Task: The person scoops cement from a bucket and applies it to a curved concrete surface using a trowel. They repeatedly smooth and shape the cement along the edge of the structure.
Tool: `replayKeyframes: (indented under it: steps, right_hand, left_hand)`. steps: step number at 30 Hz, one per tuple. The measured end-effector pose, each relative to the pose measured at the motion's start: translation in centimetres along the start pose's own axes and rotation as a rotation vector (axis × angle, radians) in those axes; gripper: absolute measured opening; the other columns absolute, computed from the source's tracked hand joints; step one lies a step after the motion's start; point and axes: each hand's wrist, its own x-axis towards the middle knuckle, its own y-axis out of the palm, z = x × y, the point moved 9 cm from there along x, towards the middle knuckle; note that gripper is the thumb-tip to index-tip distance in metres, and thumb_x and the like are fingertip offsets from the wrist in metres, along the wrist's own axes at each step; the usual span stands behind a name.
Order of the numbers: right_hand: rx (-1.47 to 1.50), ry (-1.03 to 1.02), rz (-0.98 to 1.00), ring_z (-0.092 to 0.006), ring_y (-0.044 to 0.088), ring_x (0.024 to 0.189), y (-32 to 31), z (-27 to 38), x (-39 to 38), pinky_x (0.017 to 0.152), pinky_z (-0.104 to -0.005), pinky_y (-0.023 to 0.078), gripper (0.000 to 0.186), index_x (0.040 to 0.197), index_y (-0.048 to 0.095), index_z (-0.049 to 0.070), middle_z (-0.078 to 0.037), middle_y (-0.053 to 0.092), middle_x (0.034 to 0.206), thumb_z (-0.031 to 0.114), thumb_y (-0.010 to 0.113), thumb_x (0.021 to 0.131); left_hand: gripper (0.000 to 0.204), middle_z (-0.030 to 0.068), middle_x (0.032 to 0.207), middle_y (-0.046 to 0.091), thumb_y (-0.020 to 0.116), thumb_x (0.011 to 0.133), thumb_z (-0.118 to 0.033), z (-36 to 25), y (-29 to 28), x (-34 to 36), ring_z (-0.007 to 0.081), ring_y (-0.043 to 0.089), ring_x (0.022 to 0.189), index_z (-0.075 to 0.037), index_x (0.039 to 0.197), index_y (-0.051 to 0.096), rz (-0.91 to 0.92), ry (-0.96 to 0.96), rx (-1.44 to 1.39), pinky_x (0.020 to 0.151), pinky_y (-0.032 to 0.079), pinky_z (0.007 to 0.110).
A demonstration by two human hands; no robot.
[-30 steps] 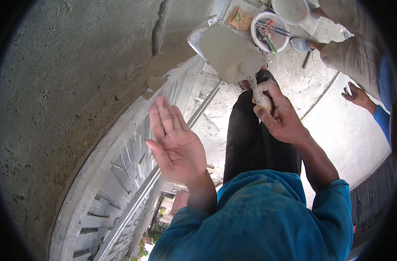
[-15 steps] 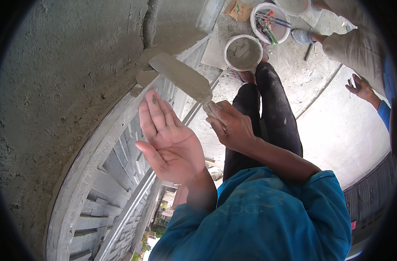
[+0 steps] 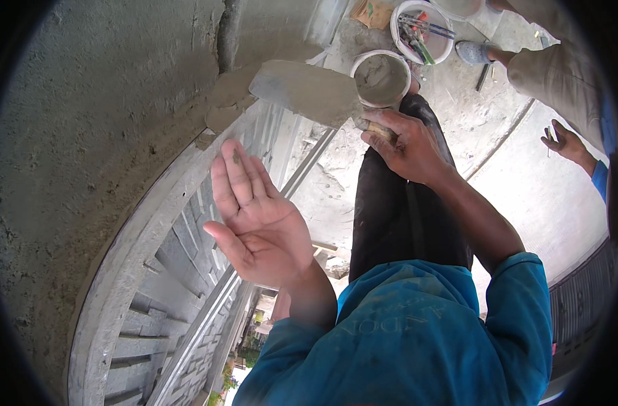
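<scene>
My right hand [image 3: 407, 145] grips the wooden handle of a trowel [image 3: 305, 91]. Its broad blade, coated in grey mortar, points left and lies along the top of the ledge [image 3: 143, 176] at the foot of the plastered wall [image 3: 113, 81]. Whether the blade touches the mortar there I cannot tell. My left hand [image 3: 261, 216] is open beside the ledge, palm up, fingers stretched out and a grey smear on one fingertip. A bucket of grey mortar [image 3: 382, 80] stands on the floor just beyond my right hand.
Behind the mortar bucket is a white bucket with tools [image 3: 423, 34], with a brown paper bag [image 3: 373, 12] next to it. At right stands another person, whose hand [image 3: 569, 145] holds something thin. A patterned block panel [image 3: 160, 325] runs below the ledge.
My right hand has moved right and slightly up with the trowel. The blade has swung flatter and now shows more of its face. My left hand has barely shifted.
</scene>
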Motion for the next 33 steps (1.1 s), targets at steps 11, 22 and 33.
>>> replayKeyframes:
  steps: [11, 22, 33]
  right_hand:
    - [0.137, -0.209, 0.075, -0.0251, 0.073, 0.089, -1.6, 8.6, -2.0, 0.076, -0.0382, 0.058, 0.036, 0.123, 0.071, 0.011, -0.01, 0.075, 0.109, 0.027, 0.076, 0.091]
    - [-0.056, -0.223, -0.168, -0.0384, 0.069, 0.094, -4.9, 0.9, 1.7, 0.085, -0.0441, 0.054, 0.038, 0.124, 0.065, 0.006, -0.015, 0.072, 0.103, 0.024, 0.075, 0.093]
    - [-0.315, -0.208, -0.266, -0.0326, 0.07, 0.093, -2.4, 0.9, 3.2, 0.08, -0.0437, 0.057, 0.035, 0.126, 0.067, 0.02, -0.007, 0.071, 0.112, 0.03, 0.074, 0.093]
  left_hand:
    - [0.072, 0.0284, 0.166, 0.021, 0.026, 0.112, -0.046, 0.0, 0.7, -0.3, 0.0354, 0.009, 0.159, 0.009, 0.158, 0.021, 0.025, -0.025, -0.071, 0.129, 0.003, 0.048]
    - [0.075, 0.0305, 0.168, 0.014, 0.03, 0.111, -0.047, 2.7, -2.2, -1.2, 0.0388, 0.0, 0.159, 0.009, 0.159, 0.017, 0.01, -0.144, 0.029, 0.128, -0.001, 0.053]
    - [0.072, 0.0283, 0.169, 0.011, 0.028, 0.112, -0.044, 4.0, -3.4, 0.3, 0.0366, -0.002, 0.16, 0.008, 0.16, 0.016, 0.02, -0.11, -0.106, 0.128, 0.003, 0.053]
